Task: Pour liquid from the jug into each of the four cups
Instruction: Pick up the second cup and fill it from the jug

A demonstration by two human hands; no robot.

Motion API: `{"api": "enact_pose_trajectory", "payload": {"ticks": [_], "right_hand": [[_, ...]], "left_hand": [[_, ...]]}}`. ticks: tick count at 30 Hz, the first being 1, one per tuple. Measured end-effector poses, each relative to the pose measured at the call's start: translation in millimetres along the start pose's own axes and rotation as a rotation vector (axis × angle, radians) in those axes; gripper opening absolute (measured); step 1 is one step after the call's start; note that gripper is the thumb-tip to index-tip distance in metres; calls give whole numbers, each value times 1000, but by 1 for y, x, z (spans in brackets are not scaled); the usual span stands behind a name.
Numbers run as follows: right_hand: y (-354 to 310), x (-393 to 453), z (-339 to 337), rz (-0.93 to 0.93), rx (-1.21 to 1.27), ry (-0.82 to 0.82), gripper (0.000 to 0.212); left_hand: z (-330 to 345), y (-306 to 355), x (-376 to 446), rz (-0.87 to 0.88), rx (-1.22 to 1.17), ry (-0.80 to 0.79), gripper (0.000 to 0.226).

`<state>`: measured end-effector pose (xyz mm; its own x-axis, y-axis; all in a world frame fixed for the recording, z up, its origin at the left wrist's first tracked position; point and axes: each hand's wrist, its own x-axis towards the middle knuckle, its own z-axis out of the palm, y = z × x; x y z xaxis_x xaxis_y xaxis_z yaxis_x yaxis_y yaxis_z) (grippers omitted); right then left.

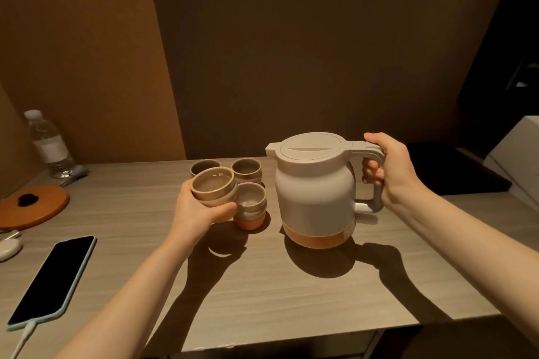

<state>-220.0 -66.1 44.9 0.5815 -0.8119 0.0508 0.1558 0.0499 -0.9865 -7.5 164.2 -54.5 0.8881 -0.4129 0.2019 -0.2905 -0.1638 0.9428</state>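
A cream jug (313, 192) with an orange base and closed lid stands upright, just above or on the table (262, 285). My right hand (390, 167) grips its handle. My left hand (201, 207) holds a beige cup (214, 186) lifted off the table, with clear liquid in it. A second cup (252, 207) with an orange foot stands right beside it and also holds liquid. Two more cups stand behind: one at the back left (204, 167), one at the back right (246, 169). Their contents are too dim to tell.
A black phone (52, 280) on a charging cable lies at the front left. A round wooden coaster (33, 208), a water bottle (48, 144) and a white earbud case (8, 249) sit at the left. A white box (519, 151) stands at the right, past the table's edge.
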Motion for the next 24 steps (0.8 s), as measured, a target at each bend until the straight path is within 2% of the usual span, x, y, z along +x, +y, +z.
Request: {"api": "enact_pose_trajectory", "payload": {"ticks": [5, 14, 24], "right_hand": [[9, 9, 4, 20, -25, 19, 40], [16, 14, 15, -3, -59, 4, 40], [26, 20, 18, 7, -69, 8, 44]], "left_hand": [[-10, -14, 6, 14, 57, 3, 92], [-22, -41, 13, -67, 108, 32, 96], [-8, -61, 21, -120, 112, 67, 96]]}}
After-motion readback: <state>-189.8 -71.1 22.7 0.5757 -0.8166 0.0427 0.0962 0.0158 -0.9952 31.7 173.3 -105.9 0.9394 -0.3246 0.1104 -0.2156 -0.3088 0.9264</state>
